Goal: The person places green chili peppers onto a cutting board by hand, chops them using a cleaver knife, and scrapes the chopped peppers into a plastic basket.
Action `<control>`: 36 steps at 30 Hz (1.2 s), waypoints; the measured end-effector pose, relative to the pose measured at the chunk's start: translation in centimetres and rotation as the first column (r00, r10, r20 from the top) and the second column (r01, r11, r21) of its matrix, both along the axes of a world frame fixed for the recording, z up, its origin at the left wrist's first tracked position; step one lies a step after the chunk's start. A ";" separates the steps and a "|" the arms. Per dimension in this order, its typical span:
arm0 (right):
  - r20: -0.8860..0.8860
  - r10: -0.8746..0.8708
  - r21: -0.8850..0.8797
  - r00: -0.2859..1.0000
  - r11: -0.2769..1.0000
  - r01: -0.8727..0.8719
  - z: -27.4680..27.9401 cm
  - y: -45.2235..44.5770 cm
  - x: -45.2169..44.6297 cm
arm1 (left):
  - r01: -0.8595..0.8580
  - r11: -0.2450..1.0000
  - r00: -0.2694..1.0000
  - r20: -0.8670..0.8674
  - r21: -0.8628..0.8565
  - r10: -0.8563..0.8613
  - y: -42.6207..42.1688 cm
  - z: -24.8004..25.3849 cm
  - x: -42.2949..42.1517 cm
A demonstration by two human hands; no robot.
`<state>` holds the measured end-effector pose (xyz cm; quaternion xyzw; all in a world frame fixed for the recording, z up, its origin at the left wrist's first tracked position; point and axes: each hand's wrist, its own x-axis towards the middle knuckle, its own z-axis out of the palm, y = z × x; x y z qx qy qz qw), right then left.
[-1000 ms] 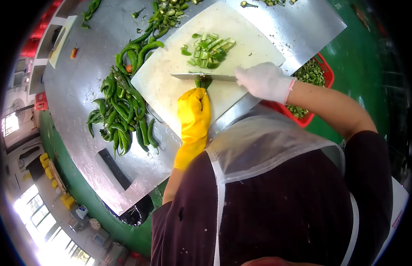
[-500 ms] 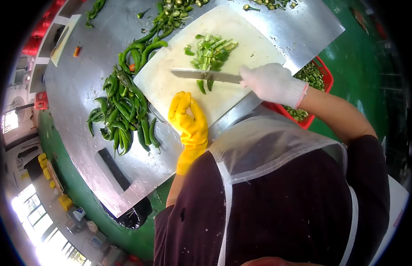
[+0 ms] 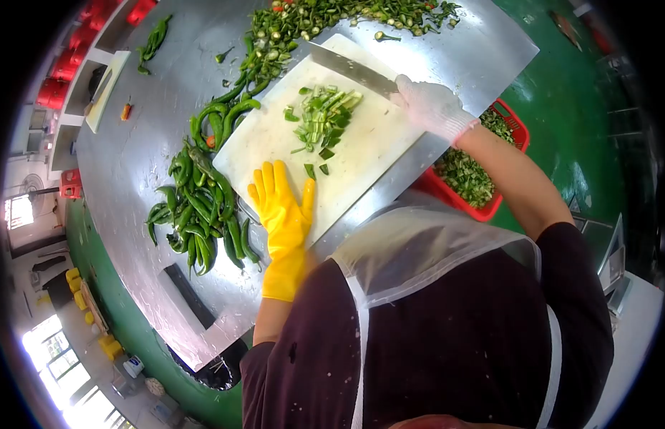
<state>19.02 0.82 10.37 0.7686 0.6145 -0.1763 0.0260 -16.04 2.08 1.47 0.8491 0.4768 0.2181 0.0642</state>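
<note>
My right hand (image 3: 434, 107), in a white knit glove, grips a kitchen knife (image 3: 352, 70) by its handle. The blade lies over the far part of the white cutting board (image 3: 375, 143), beyond the chopped green peppers (image 3: 325, 118). On the board's near left edge my left hand (image 3: 279, 196) lies flat in a yellow rubber glove, fingers stretched, holding nothing. Two small cut pieces (image 3: 316, 170) sit just right of its fingertips. A pile of whole green chili peppers (image 3: 200, 204) is left of the board.
Pepper stems and trimmings (image 3: 296, 25) are heaped along the board's far side on the metal table (image 3: 132, 171). A red basket (image 3: 482, 213) of chopped peppers stands low at the right. A dark bar (image 3: 186, 294) lies near the table's front left.
The knife has moved from across the near end of the cut peppers to beyond them. My left hand has gone from curled to flat and spread. The view has shifted slightly.
</note>
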 end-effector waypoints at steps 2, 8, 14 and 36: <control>0.019 0.009 0.061 1.000 0.998 -0.010 -3.8 -0.1 3.4 | 0.045 0.998 0.998 -0.047 -0.048 -0.048 0.0 0.6 0.6; 0.089 -0.104 -0.075 0.991 0.991 0.111 -1.2 -4.0 6.4 | 0.126 0.978 0.986 -0.091 -0.165 -0.143 -1.1 0.9 5.4; 0.189 -0.204 -0.033 0.961 0.976 0.214 -1.5 -7.1 13.6 | 0.253 0.947 0.964 -0.034 -0.200 -0.265 -2.4 0.8 14.3; 0.092 0.454 -0.082 0.886 0.890 -0.448 -1.4 0.4 24.8 | 0.193 0.973 0.981 -0.004 -0.129 -0.195 1.4 -0.9 33.7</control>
